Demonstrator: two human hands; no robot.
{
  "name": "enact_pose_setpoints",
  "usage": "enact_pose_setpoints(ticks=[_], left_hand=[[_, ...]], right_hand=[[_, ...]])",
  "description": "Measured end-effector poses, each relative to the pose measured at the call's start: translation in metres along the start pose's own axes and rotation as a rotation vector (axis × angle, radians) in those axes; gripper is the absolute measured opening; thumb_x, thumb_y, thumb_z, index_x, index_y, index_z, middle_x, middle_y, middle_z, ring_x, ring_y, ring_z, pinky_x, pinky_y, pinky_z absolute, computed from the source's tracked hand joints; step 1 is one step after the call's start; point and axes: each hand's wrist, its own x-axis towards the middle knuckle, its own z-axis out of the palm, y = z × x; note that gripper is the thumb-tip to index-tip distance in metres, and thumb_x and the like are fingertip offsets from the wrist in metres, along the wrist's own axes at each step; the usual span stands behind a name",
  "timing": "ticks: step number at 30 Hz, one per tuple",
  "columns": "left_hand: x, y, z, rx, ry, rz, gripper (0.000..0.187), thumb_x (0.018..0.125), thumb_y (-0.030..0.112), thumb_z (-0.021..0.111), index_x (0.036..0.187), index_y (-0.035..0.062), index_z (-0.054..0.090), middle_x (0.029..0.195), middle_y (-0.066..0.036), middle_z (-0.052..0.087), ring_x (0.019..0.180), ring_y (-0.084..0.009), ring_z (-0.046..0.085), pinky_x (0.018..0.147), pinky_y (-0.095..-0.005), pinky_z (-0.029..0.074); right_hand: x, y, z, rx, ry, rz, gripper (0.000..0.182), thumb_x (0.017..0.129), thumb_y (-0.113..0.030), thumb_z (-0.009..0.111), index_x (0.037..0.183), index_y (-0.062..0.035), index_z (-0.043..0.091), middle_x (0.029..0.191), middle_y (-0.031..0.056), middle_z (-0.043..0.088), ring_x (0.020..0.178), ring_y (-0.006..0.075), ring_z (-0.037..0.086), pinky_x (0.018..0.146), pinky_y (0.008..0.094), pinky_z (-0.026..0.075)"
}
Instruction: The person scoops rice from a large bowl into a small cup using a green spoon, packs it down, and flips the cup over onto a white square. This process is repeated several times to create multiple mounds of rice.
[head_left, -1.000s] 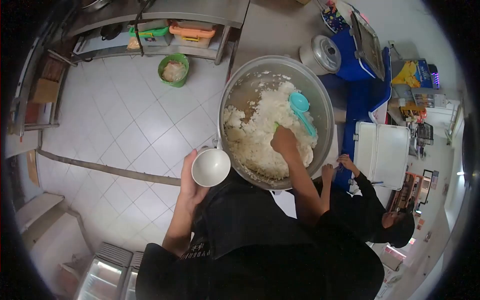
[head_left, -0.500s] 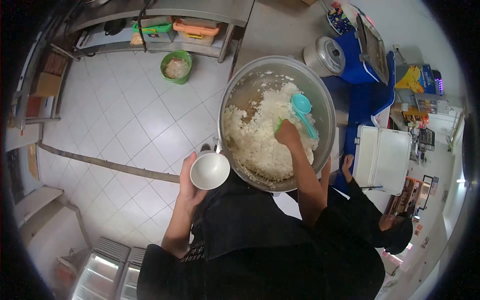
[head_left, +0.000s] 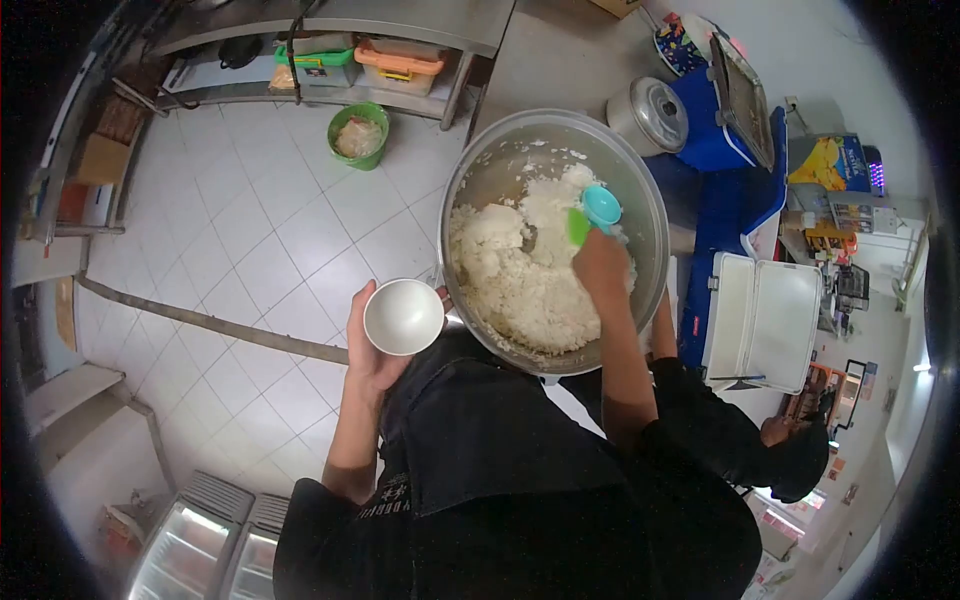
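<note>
My left hand (head_left: 369, 352) is closed around a small white bowl (head_left: 404, 318), its mouth facing up and nothing inside. The bowl is just beside the left wall of a large metal pot (head_left: 655, 215). White rice (head_left: 525, 305) fills much of the pot, heaped in clumps with some grains stuck to the wall. Over the rice, my right hand (head_left: 603, 270) grips a green rice paddle (head_left: 578, 227); its handle is hidden in my fist. Close to the paddle, a turquoise ladle (head_left: 601, 205) rests in the pot, its handle mostly covered by my right hand.
A lidded metal pot (head_left: 648, 115) and a blue cooler (head_left: 715, 110) stand beyond the big pot. An open white cooler box (head_left: 755, 320) is at the right, near a co-worker (head_left: 720, 430) in black. A green bucket (head_left: 358, 137) sits on the tiled floor.
The green paddle has lifted out of the rice, showing its blade, and a smooth rice mound now sits at the left. The bowl has shifted left and up. The co-worker's arm has moved away from the cooler.
</note>
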Motion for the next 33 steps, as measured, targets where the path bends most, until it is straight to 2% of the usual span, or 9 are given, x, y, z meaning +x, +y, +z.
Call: enact_pose_setpoints(ticks=[10, 12, 18, 22, 25, 27, 29, 31, 33], left_hand=[[0.006, -0.002, -0.001, 0.039, 0.004, 0.029, 0.069, 0.096, 0.052, 0.038, 0.116, -0.011, 0.058, 0.122, -0.027, 0.059, 0.119, -0.0402, 0.055, 0.105, -0.0428, 0.042], [0.004, 0.0, -0.001, 0.091, -0.002, 0.058, 0.068, 0.095, 0.056, 0.037, 0.116, -0.0053, 0.058, 0.129, -0.034, 0.052, 0.124, -0.0463, 0.049, 0.105, -0.0497, 0.038], [0.002, 0.004, 0.003, -0.046, -0.029, 0.0, 0.074, 0.093, 0.06, 0.035, 0.115, -0.007, 0.058, 0.136, -0.037, 0.044, 0.127, -0.049, 0.044, 0.107, -0.0508, 0.035], [0.005, 0.003, -0.003, -0.07, -0.041, -0.018, 0.075, 0.093, 0.061, 0.036, 0.116, -0.0072, 0.058, 0.138, -0.037, 0.042, 0.129, -0.0491, 0.042, 0.108, -0.0507, 0.034], [0.001, 0.004, 0.003, -0.068, -0.049, -0.017, 0.073, 0.093, 0.059, 0.036, 0.116, -0.0067, 0.058, 0.138, -0.037, 0.041, 0.128, -0.0472, 0.044, 0.107, -0.0509, 0.036], [0.002, 0.0, 0.004, -0.013, 0.044, 0.038, 0.071, 0.093, 0.058, 0.038, 0.116, -0.006, 0.059, 0.133, -0.034, 0.049, 0.124, -0.0445, 0.049, 0.104, -0.0509, 0.039], [0.002, -0.004, 0.009, -0.01, 0.1, 0.05, 0.07, 0.093, 0.058, 0.038, 0.114, -0.0054, 0.059, 0.123, -0.029, 0.057, 0.118, -0.0426, 0.054, 0.103, -0.0505, 0.041], [0.001, -0.004, 0.006, -0.044, 0.057, 0.067, 0.071, 0.093, 0.059, 0.039, 0.116, -0.0059, 0.058, 0.118, -0.024, 0.061, 0.116, -0.0426, 0.054, 0.104, -0.0499, 0.04], [0.002, -0.006, 0.0, -0.029, 0.006, 0.035, 0.074, 0.092, 0.059, 0.041, 0.123, -0.0068, 0.053, 0.139, -0.024, 0.049, 0.123, -0.042, 0.051, 0.106, -0.0497, 0.039]], right_hand=[[0.095, 0.015, 0.073, 0.08, -0.171, -0.024, 0.03, 0.076, -0.014, 0.061, 0.098, 0.0067, 0.062, 0.094, 0.0302, 0.066, 0.092, 0.0421, 0.066, 0.08, 0.0485, 0.053], [0.068, 0.011, 0.073, 0.062, -0.151, -0.073, 0.028, 0.077, -0.013, 0.06, 0.098, 0.0054, 0.063, 0.093, 0.0289, 0.066, 0.091, 0.042, 0.066, 0.079, 0.0492, 0.053], [-0.017, -0.007, 0.013, -0.117, -0.072, -0.212, 0.022, 0.085, -0.009, 0.051, 0.098, 0.0014, 0.065, 0.082, 0.025, 0.066, 0.086, 0.0385, 0.067, 0.076, 0.0504, 0.053], [0.031, 0.014, 0.018, -0.063, 0.006, -0.163, 0.021, 0.087, -0.011, 0.05, 0.096, -0.0006, 0.066, 0.08, 0.024, 0.065, 0.083, 0.0393, 0.066, 0.074, 0.0512, 0.052], [0.062, 0.032, 0.07, 0.097, -0.038, -0.357, 0.019, 0.083, -0.012, 0.054, 0.091, -0.0009, 0.067, 0.077, 0.0225, 0.064, 0.076, 0.0392, 0.064, 0.068, 0.0494, 0.051], [0.055, 0.02, 0.082, 0.094, -0.266, -0.467, 0.016, 0.083, -0.009, 0.054, 0.083, 0.0026, 0.064, 0.071, 0.0229, 0.061, 0.067, 0.0392, 0.061, 0.065, 0.0481, 0.048], [0.054, 0.025, 0.093, 0.237, -0.164, -0.59, 0.014, 0.082, -0.007, 0.058, 0.079, 0.0059, 0.06, 0.071, 0.0244, 0.06, 0.064, 0.0384, 0.057, 0.065, 0.048, 0.047], [0.054, 0.02, 0.088, 0.443, -0.326, -0.658, 0.011, 0.081, -0.006, 0.06, 0.078, 0.0047, 0.062, 0.075, 0.026, 0.061, 0.066, 0.036, 0.058, 0.068, 0.0488, 0.047], [0.047, 0.008, 0.08, 0.429, -0.56, -0.595, 0.015, 0.087, -0.011, 0.059, 0.085, 0.0011, 0.067, 0.073, 0.0263, 0.06, 0.07, 0.0275, 0.064, 0.067, 0.0466, 0.048]])
